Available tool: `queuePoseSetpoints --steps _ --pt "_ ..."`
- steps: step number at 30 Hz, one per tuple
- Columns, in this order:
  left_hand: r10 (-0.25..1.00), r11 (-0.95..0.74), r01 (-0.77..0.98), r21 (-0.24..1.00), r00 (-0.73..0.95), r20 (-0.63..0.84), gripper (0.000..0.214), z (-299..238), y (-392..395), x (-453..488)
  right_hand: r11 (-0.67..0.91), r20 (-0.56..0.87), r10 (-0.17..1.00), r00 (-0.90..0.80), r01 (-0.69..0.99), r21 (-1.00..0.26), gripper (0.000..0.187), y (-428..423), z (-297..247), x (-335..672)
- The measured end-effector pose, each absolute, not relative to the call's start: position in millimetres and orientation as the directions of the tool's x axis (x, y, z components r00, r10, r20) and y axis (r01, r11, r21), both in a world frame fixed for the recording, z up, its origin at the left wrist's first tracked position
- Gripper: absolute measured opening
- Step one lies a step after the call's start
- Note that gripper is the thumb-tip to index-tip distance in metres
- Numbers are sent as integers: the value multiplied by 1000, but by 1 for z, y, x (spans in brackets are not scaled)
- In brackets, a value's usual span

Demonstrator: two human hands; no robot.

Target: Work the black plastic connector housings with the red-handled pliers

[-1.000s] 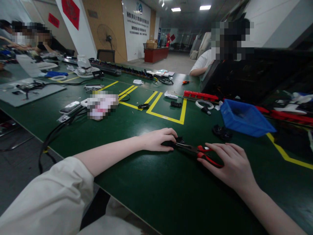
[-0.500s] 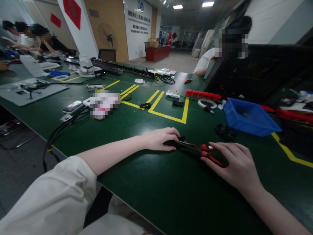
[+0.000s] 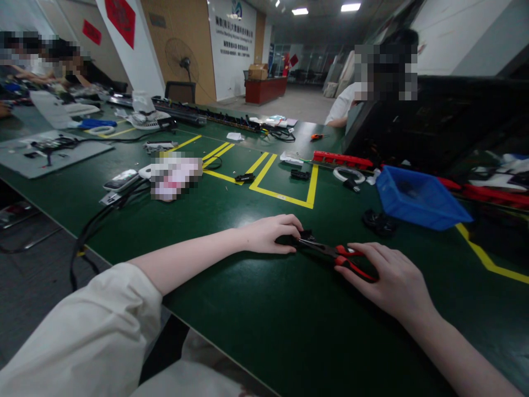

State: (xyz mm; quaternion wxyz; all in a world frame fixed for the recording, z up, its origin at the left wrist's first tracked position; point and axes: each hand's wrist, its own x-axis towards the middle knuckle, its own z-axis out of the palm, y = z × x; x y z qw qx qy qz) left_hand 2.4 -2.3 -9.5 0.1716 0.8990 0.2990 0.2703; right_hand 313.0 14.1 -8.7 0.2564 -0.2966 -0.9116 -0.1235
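Grasping the pliers by their 2 red handles, the right hand keeps the tips at a black part the left hand holds.

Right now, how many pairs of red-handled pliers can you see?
1: the pliers are in the right hand, their tips at a black part in the left hand. Others could be hidden.

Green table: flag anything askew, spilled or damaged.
Nothing looks spilled or plainly damaged. Slightly askew: one small black part overlaps the yellow tape, whereas another black piece sits inside a taped outline.
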Motion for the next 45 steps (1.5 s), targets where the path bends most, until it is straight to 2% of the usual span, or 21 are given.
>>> queuePoseSetpoints --steps 4,10,19,23,34,40,45 --pt "632 -755 424 500 673 384 22 -11 -1 2 781 521 517 -679 623 37 46 14 -11 313" --pt "653 -726 409 553 662 368 19 -11 1 2 789 521 489 -699 610 77 44 15 -11 313" --pt "684 -668 378 641 652 328 17 -7 2 3 767 568 360 -740 582 271 42 13 -6 312" --pt "683 -662 356 659 649 336 18 -6 2 3 749 557 364 -746 591 301 40 12 -5 312" --pt "690 -656 325 682 624 366 17 -8 4 3 748 528 478 -701 641 174 43 7 -5 305" --pt "702 -664 317 677 575 420 13 -15 7 0 753 458 557 -693 654 74 46 5 2 294" --pt "680 -686 297 664 586 440 16 -18 12 -2 734 391 608 -691 677 56 41 8 6 291"
